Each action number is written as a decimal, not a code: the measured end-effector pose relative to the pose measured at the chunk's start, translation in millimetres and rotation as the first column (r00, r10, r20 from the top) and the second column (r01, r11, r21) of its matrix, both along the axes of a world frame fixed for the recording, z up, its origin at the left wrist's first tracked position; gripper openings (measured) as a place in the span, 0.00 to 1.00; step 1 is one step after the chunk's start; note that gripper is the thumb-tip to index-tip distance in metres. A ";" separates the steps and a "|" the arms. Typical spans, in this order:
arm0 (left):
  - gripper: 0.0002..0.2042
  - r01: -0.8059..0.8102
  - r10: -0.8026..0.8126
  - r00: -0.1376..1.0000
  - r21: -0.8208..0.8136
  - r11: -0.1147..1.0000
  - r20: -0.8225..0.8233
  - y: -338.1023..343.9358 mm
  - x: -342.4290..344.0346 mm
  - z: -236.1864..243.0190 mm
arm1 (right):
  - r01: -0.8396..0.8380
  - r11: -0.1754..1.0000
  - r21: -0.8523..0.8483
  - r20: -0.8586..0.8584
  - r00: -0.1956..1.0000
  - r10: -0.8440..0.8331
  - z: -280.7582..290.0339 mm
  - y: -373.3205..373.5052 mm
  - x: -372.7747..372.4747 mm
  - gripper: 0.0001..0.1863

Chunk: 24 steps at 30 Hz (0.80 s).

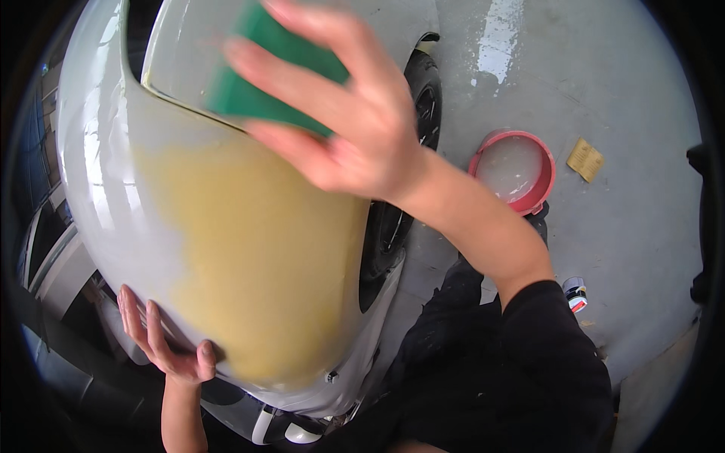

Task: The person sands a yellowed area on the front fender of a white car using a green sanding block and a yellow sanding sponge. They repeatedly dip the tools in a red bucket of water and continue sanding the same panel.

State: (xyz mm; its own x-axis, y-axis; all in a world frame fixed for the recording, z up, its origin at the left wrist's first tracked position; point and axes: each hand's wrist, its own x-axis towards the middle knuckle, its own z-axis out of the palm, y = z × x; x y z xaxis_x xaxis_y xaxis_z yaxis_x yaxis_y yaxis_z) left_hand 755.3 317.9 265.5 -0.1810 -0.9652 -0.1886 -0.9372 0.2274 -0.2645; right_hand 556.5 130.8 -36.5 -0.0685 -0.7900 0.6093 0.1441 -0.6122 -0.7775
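Our right hand nearest, motion-blurred, fingers spread across green rectangular block, thumb along its near edge. Block sits over panel seam, just above matt yellow patch on glossy pale-grey curved car body panel. Block likely light, firm yet slightly springy; best held flat, by opposite edges. Our left hand spread, thumb apart, touching panel's lower left edge.

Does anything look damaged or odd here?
Yes: a dull yellow patch breaks the glossy pale car panel beside the left hand. On the floor beyond the pink bucket is a ragged white streak, maybe paint or glare.
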 end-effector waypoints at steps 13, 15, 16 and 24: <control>0.41 -0.021 0.020 0.999 0.005 1.000 0.040 13.1 2.4 7.6 | -0.090 0.983 0.159 0.077 0.994 0.079 -24.1 52.6 -4.9 0.31; 0.41 -0.025 0.025 0.999 0.009 1.000 0.031 16.3 3.6 9.9 | -0.021 0.996 0.086 0.097 0.995 0.013 -16.9 20.7 3.5 0.30; 0.41 -0.027 0.027 0.999 -0.011 1.000 0.023 18.5 4.6 8.9 | 0.022 0.998 0.064 0.100 0.995 -0.028 -10.9 -14.5 10.0 0.28; 0.41 0.006 -0.006 1.000 0.001 1.000 0.024 21.9 2.4 13.6 | -0.021 0.986 0.166 0.115 0.993 0.002 -20.6 20.9 -0.1 0.31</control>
State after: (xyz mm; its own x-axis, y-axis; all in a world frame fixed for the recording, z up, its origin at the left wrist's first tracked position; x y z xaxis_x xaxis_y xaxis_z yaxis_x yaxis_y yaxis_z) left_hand 757.7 339.8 279.1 -0.1820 -0.9639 -0.1944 -0.9292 0.2332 -0.2866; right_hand 556.5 151.7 -57.0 -0.1203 -0.8811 0.4574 0.2435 -0.4728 -0.8468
